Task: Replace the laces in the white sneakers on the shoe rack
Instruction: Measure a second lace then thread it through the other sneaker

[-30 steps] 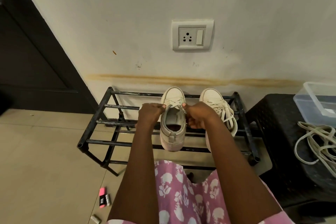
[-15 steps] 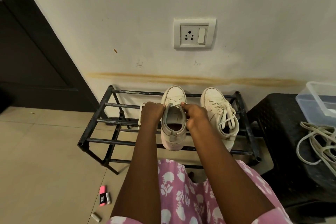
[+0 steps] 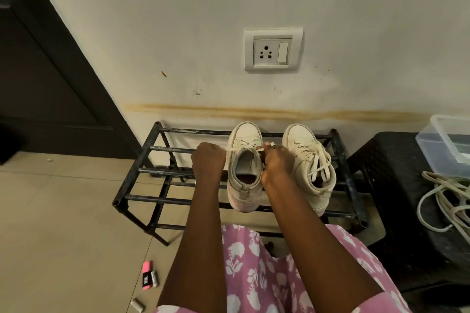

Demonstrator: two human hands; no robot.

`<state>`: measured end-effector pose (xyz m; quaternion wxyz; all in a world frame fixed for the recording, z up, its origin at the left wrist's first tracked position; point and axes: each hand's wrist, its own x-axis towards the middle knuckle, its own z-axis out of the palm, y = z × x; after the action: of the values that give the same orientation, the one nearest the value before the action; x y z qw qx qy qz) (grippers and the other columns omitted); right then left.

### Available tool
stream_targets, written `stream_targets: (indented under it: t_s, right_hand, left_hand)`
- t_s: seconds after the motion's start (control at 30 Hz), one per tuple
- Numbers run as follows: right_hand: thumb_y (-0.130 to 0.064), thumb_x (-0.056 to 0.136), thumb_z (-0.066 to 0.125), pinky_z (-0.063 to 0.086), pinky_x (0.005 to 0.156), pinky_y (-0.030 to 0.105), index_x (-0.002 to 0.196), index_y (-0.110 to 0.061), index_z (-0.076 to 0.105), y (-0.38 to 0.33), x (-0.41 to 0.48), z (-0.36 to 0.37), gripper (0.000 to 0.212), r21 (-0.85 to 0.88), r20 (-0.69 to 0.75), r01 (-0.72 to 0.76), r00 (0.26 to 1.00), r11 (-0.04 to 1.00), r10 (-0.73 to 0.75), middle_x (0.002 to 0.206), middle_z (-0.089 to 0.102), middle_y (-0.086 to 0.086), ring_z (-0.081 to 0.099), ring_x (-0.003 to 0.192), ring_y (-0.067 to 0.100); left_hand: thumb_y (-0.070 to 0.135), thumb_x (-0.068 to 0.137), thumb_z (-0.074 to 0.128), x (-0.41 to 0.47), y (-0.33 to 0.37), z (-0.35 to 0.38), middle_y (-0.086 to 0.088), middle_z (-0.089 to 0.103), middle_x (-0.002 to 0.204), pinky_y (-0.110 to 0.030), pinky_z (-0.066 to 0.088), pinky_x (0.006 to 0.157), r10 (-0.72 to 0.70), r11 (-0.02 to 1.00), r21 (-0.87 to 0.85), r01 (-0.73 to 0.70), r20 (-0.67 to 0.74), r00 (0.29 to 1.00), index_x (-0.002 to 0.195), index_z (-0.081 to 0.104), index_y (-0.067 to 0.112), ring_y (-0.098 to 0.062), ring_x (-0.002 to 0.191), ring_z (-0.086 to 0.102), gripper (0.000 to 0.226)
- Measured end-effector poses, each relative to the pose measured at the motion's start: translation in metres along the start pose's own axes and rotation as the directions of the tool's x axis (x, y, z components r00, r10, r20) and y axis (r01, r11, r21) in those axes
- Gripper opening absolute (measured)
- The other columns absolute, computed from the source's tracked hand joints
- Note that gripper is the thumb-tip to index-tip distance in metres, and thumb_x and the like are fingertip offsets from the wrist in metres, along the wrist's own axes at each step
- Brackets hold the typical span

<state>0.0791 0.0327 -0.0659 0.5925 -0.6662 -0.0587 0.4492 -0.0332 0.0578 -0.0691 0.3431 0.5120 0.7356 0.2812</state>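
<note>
At centre frame, on the top bars of the black shoe rack, both hands work at the collar of one white sneaker. The left hand makes its grip a closed fist round one end of the lace, which runs taut sideways from the top eyelets. The right hand pinches the other end at the opposite edge.

The step looks like work at the uppermost eyelets, but I cannot tell whether an old lace is coming out or a new one is being snugged. The next move likely calls for feeding each end through its hole in turn, with the shoe kept steady on the bars.

The second sneaker, just to the right, is laced with loose loops. A heap of laces lies on the black stool at right — cut off by the frame edge. The left hand's fingertips are hidden behind its knuckles.
</note>
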Motion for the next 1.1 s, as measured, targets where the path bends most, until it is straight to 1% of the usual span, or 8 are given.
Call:
stream_targets:
  t_s: [0.1, 0.3, 0.5, 0.6, 0.7, 0.83, 0.93, 1.1]
  right_hand:
    - [-0.008, 0.085, 0.066, 0.054, 0.085, 0.048, 0.070, -0.017, 0.058, 0.002, -0.001, 0.000, 0.019, 0.054, 0.007, 0.021, 1.000, 0.998, -0.022, 0.083, 0.067, 0.010, 0.066, 0.090, 0.032]
    - [0.004, 0.079, 0.068, 0.054, 0.073, 0.033, 0.074, -0.010, 0.063, 0.002, -0.007, -0.002, 0.016, 0.115, 0.036, -0.024, 0.999, 0.993, 0.020, 0.091, 0.068, 0.014, 0.065, 0.087, 0.027]
    - [0.008, 0.079, 0.067, 0.055, 0.086, 0.043, 0.096, -0.002, 0.065, 0.003, -0.006, 0.001, 0.020, 0.196, 0.077, -0.059, 0.996, 0.979, 0.045, 0.098, 0.068, 0.020, 0.066, 0.093, 0.031]
    - [0.011, 0.078, 0.065, 0.054, 0.088, 0.045, 0.085, -0.005, 0.064, 0.003, -0.003, 0.001, 0.018, 0.250, 0.113, -0.080, 0.992, 0.965, 0.054, 0.088, 0.068, 0.016, 0.066, 0.085, 0.029]
    - [0.014, 0.078, 0.062, 0.055, 0.085, 0.044, 0.077, -0.004, 0.063, 0.004, 0.002, -0.001, 0.018, 0.304, 0.116, -0.137, 0.988, 0.943, 0.106, 0.080, 0.067, 0.015, 0.064, 0.073, 0.025]
    - [0.012, 0.080, 0.060, 0.056, 0.080, 0.041, 0.087, 0.000, 0.066, 0.007, 0.004, -0.002, 0.015, 0.341, 0.120, -0.187, 0.981, 0.921, 0.155, 0.095, 0.069, 0.020, 0.066, 0.079, 0.027]
    - [0.011, 0.080, 0.061, 0.055, 0.083, 0.045, 0.089, 0.001, 0.065, 0.001, 0.002, -0.005, 0.014, 0.305, 0.158, -0.216, 0.972, 0.928, 0.174, 0.096, 0.069, 0.020, 0.066, 0.081, 0.029]
    - [0.008, 0.079, 0.065, 0.048, 0.053, 0.023, 0.078, -0.002, 0.064, -0.027, -0.011, -0.011, 0.010, 0.177, 0.205, -0.133, 0.974, 0.975, 0.096, 0.077, 0.065, 0.009, 0.060, 0.060, 0.013]
  left_hand:
    - [0.023, 0.088, 0.062, -0.001, 0.004, -0.010, -0.007, 0.063, 0.100, -0.025, 0.038, 0.074, 0.054, 0.997, 0.063, -0.046, -0.124, 0.991, 0.104, 0.066, 0.006, -0.022, 0.094, 0.059, 0.024]
    - [0.040, 0.087, 0.058, -0.005, 0.007, 0.003, -0.013, 0.065, 0.101, -0.031, 0.044, 0.075, -0.038, 0.989, 0.146, 0.020, 0.121, 0.992, 0.101, 0.063, -0.002, -0.032, 0.097, 0.061, 0.044]
    - [0.035, 0.080, 0.069, -0.007, 0.010, 0.013, -0.021, 0.069, 0.092, -0.045, 0.053, 0.084, -0.067, 0.966, -0.244, 0.088, 0.093, 0.993, 0.086, 0.069, -0.002, -0.037, 0.093, 0.064, 0.037]
    - [0.022, 0.082, 0.069, -0.008, 0.007, 0.016, -0.020, 0.070, 0.095, -0.040, 0.052, 0.084, -0.085, 0.929, -0.352, 0.117, 0.104, 0.991, 0.087, 0.071, 0.002, -0.035, 0.095, 0.065, 0.021]
    - [0.013, 0.088, 0.061, -0.006, 0.008, 0.017, -0.026, 0.065, 0.108, -0.033, 0.050, 0.078, -0.146, 0.916, -0.366, 0.161, 0.069, 0.987, 0.101, 0.066, -0.009, -0.040, 0.104, 0.061, 0.026]
    - [0.022, 0.093, 0.056, -0.008, 0.014, 0.017, -0.024, 0.067, 0.101, -0.040, 0.048, 0.086, -0.109, 0.971, -0.211, 0.110, 0.019, 0.994, 0.096, 0.066, -0.010, -0.037, 0.101, 0.061, 0.033]
    - [0.017, 0.089, 0.060, -0.009, 0.012, 0.017, -0.023, 0.068, 0.092, -0.045, 0.053, 0.086, -0.169, 0.902, -0.394, 0.178, 0.057, 0.984, 0.079, 0.067, 0.002, -0.036, 0.093, 0.064, 0.020]
    - [0.012, 0.093, 0.057, -0.013, 0.025, -0.001, -0.010, 0.069, 0.081, -0.031, 0.048, 0.064, -0.131, 0.717, -0.662, 0.218, 0.179, 0.975, 0.075, 0.062, 0.008, -0.021, 0.073, 0.062, 0.018]
